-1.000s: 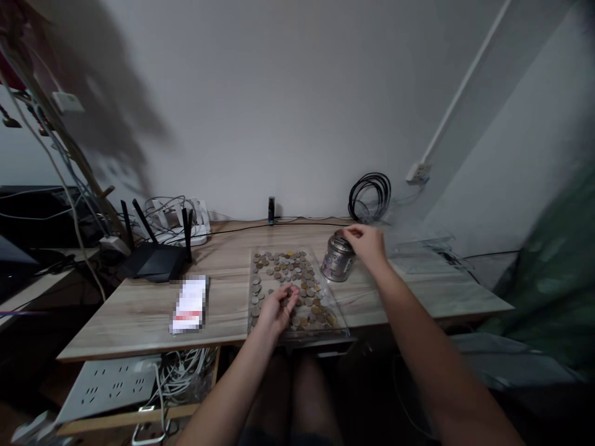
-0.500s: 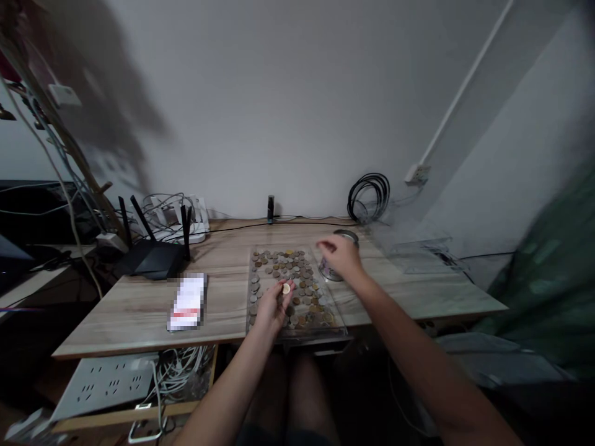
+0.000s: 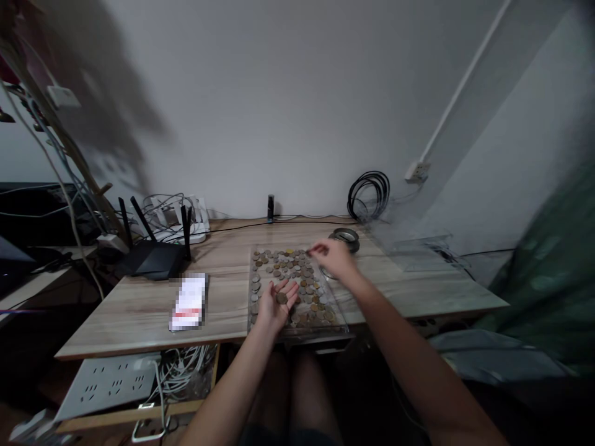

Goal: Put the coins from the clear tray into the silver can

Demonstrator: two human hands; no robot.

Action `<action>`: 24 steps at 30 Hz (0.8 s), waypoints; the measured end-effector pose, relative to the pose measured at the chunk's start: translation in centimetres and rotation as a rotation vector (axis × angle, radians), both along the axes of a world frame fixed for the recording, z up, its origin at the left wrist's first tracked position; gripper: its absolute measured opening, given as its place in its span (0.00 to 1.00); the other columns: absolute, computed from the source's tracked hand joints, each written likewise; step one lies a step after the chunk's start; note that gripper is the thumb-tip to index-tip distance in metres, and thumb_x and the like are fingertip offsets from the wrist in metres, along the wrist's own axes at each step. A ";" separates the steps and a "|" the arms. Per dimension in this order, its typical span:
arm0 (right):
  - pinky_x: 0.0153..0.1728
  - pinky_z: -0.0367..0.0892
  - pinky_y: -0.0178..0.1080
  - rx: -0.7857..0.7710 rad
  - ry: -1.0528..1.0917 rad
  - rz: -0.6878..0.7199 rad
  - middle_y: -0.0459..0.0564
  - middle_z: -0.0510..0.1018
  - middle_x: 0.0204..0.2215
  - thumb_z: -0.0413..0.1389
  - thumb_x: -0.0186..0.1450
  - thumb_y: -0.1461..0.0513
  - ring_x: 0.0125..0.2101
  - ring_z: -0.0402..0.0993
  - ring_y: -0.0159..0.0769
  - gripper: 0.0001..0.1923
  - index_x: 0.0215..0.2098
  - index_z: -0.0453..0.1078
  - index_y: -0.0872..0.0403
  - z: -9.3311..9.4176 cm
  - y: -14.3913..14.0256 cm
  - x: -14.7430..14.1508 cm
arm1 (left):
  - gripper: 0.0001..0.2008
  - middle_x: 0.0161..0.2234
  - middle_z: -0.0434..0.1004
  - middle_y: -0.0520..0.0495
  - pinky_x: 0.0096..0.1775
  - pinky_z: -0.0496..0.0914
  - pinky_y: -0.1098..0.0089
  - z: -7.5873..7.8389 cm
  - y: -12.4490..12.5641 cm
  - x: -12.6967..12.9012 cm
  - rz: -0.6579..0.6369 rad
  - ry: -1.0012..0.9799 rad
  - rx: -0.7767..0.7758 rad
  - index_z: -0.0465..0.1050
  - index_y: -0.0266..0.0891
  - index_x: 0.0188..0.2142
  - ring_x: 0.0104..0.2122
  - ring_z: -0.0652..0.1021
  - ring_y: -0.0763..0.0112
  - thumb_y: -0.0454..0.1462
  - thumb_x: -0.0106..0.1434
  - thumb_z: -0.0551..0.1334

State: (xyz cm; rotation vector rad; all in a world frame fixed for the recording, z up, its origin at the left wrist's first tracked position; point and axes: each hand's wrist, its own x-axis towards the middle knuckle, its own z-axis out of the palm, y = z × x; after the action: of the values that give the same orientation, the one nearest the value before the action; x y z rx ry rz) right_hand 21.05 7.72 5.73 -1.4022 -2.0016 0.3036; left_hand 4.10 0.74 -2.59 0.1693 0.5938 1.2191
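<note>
Brown coin (image 3: 281,298) is lying in the upturned, open palm of the left hand (image 3: 275,305), which is hovering over the near part of the clear tray (image 3: 335,317) of coins (image 3: 292,267). Right hand (image 3: 333,257) is reaching over the tray's far edge, fingertips seemingly pinched together, though blurred. Just beyond it, a tin (image 3: 346,237) is sitting on the desk (image 3: 223,291).

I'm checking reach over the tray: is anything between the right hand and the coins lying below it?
Nothing visible does. The right hand hangs over the far right part of the clear tray, with only open air above the coins. The tin stands behind it.
</note>
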 end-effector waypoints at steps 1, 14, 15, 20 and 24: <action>0.28 0.60 0.32 0.094 0.047 -0.144 0.50 0.75 0.26 0.52 0.55 0.60 0.27 0.69 0.32 0.10 0.32 0.70 0.57 1.1 1.1 1.7 | 0.18 0.42 0.71 0.31 0.35 0.70 0.70 0.0 0.0 0.0 -0.010 0.008 0.003 0.66 0.30 0.39 0.42 0.74 0.63 0.42 0.62 0.45; 0.33 0.60 0.38 0.204 -0.272 -0.472 0.55 0.75 0.36 0.50 0.57 0.59 0.37 0.68 0.41 0.14 0.39 0.72 0.54 2.5 2.1 4.2 | 0.22 0.45 0.69 0.32 0.35 0.69 0.70 0.0 0.0 0.0 0.020 0.002 0.000 0.66 0.31 0.41 0.43 0.74 0.63 0.44 0.63 0.43; 0.35 0.60 0.37 0.247 -0.264 -0.362 0.55 0.74 0.38 0.48 0.59 0.59 0.39 0.67 0.40 0.15 0.41 0.71 0.54 2.0 0.8 2.8 | 0.22 0.44 0.70 0.32 0.35 0.69 0.69 0.1 0.0 0.0 0.028 -0.011 0.003 0.66 0.31 0.41 0.43 0.74 0.63 0.44 0.63 0.43; 0.38 0.60 0.36 0.050 -0.414 0.352 0.51 0.73 0.38 0.51 0.60 0.57 0.40 0.66 0.37 0.12 0.39 0.71 0.51 -3.2 -6.1 -4.7 | 0.25 0.39 0.72 0.37 0.38 0.69 0.64 0.8 -0.6 -0.2 0.057 -0.059 0.061 0.64 0.33 0.45 0.39 0.75 0.62 0.50 0.61 0.43; 0.37 0.59 0.35 0.013 -0.479 0.344 0.51 0.73 0.35 0.48 0.62 0.60 0.37 0.67 0.35 0.11 0.35 0.71 0.53 -4.9 -7.1 -6.3 | 0.27 0.36 0.73 0.40 0.39 0.68 0.62 1.3 -1.1 -0.1 0.009 -0.065 0.130 0.62 0.36 0.48 0.38 0.75 0.62 0.53 0.59 0.45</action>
State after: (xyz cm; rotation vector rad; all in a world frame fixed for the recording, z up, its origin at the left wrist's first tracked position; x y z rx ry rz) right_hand 14.71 0.58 0.81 -1.1943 -2.6392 0.1057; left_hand 3.99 -0.33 -1.32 0.2355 0.4590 1.2677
